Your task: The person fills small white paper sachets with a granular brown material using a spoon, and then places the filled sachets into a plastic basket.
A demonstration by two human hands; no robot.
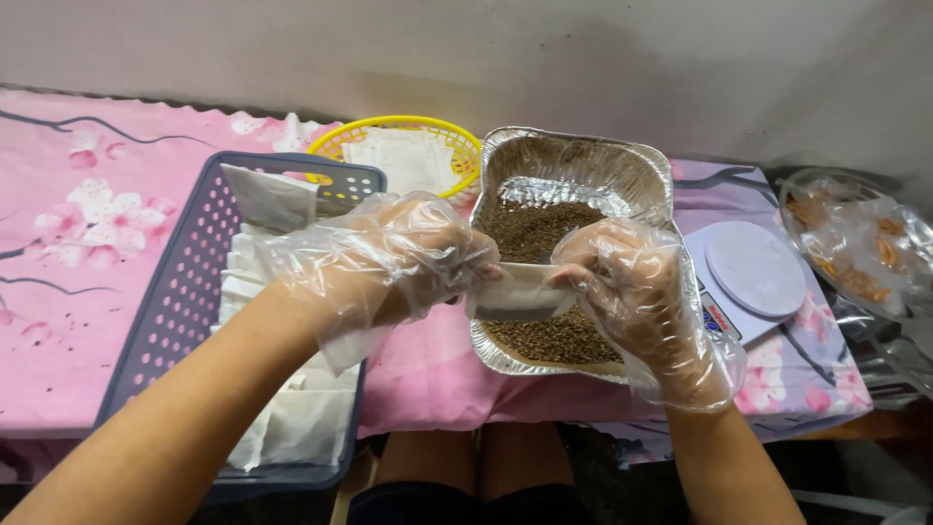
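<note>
Both my hands wear loose clear plastic gloves. My left hand (403,262) and my right hand (632,292) hold the two ends of a small white pouch (515,292) between them. The pouch hangs level over the near half of a foil tray (583,160) filled with brown granules (535,228). My right hand's fingers pinch the pouch's right end above the granules; my left hand grips its left end at the tray's left rim.
A grey-blue perforated basket (175,311) at left holds several white pouches. A yellow basket (447,136) with white sheets stands behind. A white kitchen scale (753,267) and a clear bag of orange pieces (855,243) lie right, on a pink floral cloth (78,214).
</note>
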